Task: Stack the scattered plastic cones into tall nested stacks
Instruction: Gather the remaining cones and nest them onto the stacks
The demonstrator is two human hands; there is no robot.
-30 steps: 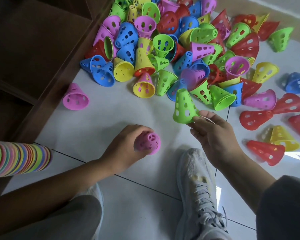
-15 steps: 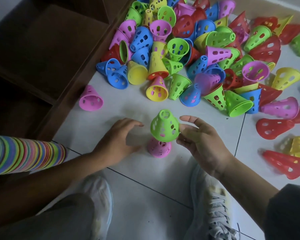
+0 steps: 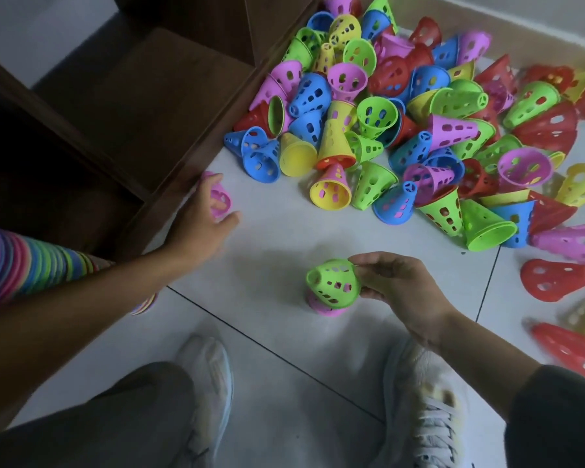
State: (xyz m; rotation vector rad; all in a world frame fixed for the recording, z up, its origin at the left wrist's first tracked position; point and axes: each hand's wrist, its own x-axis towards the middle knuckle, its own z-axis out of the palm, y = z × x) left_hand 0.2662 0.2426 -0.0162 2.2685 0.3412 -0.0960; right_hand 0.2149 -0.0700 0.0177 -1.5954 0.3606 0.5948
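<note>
At the bottom of the frame two pale sneakers (image 3: 423,410) stand on the white tiled floor (image 3: 271,231), with grey trouser legs (image 3: 108,420) at the lower left and a dark sleeve (image 3: 554,420) at the lower right. Just above the shoes, near the centre, the right hand (image 3: 402,292) pinches the wide rim of a green perforated cone (image 3: 333,282) between thumb and fingertips; that cone sits tilted, narrow end up and to the left, over a pink cone (image 3: 325,309) standing on the floor, of which only the lower rim shows. At the left edge a long nested stack of cones (image 3: 24,265) in many colours lies on its side, partly behind the left forearm. Further up, at centre left, the left hand (image 3: 200,221) reaches with fingers spread and slightly curved over a lone pink cone (image 3: 220,197) that lies on its side beside the dark wooden cabinet (image 3: 132,106); motion blur makes it hard to tell whether the fingers touch it. Beyond, across the upper centre and right of the frame, lies the big loose pile of cones (image 3: 402,113) in green, blue, yellow, pink and red, tumbled over one another, some on their sides, some open end up. A few red cones (image 3: 554,278) and a yellow one lie apart along the right edge.
</note>
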